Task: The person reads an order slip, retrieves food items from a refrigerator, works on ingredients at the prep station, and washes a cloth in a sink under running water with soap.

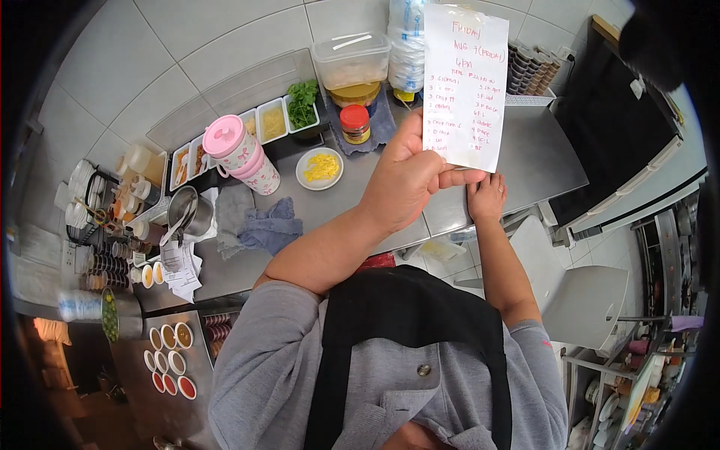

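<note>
My left hand (pixel 412 176) is raised in front of me, closed on the bottom edge of a white paper list (pixel 465 90). The list is handwritten in red, with "Friday" and "Aug. 7" at the top. Behind and below it, my right hand (pixel 487 199) lies on the edge of the steel counter (pixel 360 184), fingers stretched out, their tips partly covered by the paper. To the left of my left hand are a red-lidded jar (pixel 355 124) and a small white plate of yellow shreds (pixel 319 168).
A pink-lidded tumbler (pixel 241 154), blue-grey cloths (pixel 262 225) and tubs of ingredients (pixel 271 120) stand along the counter. Sauce cups (pixel 171 360) sit on a side table at left. A white chair (pixel 581 300) and a rack (pixel 600 390) are at right.
</note>
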`<act>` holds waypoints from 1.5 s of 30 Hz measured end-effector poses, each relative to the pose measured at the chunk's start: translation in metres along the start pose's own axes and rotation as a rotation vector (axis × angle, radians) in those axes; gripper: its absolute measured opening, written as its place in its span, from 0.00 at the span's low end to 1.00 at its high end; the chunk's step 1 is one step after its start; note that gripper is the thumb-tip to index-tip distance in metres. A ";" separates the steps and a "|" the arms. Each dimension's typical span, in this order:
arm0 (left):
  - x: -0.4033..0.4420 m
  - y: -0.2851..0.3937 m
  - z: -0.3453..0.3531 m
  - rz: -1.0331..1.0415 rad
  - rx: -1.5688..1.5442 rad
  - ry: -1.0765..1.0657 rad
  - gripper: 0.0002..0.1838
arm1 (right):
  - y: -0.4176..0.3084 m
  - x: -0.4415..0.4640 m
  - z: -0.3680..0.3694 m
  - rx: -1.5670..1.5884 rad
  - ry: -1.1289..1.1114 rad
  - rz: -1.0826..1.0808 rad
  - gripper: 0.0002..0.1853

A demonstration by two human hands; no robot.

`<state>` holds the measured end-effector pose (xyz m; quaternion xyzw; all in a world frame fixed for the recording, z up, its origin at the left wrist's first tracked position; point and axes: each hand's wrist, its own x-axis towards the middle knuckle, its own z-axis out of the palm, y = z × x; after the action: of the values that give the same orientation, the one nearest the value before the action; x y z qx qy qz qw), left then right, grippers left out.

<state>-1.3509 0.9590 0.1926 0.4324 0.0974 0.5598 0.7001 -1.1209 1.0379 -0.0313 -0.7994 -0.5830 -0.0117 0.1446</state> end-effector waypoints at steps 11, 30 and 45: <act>-0.002 0.000 -0.002 0.008 0.038 -0.016 0.29 | 0.002 0.001 0.002 0.003 -0.005 0.000 0.33; -0.004 0.002 -0.002 0.012 -0.037 -0.045 0.27 | 0.000 0.000 0.002 -0.006 0.011 -0.012 0.33; -0.002 -0.003 0.000 0.020 0.038 -0.006 0.20 | -0.004 -0.003 -0.007 0.002 -0.025 0.001 0.33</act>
<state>-1.3496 0.9573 0.1898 0.4482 0.1017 0.5637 0.6863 -1.1240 1.0346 -0.0241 -0.7997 -0.5843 -0.0012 0.1382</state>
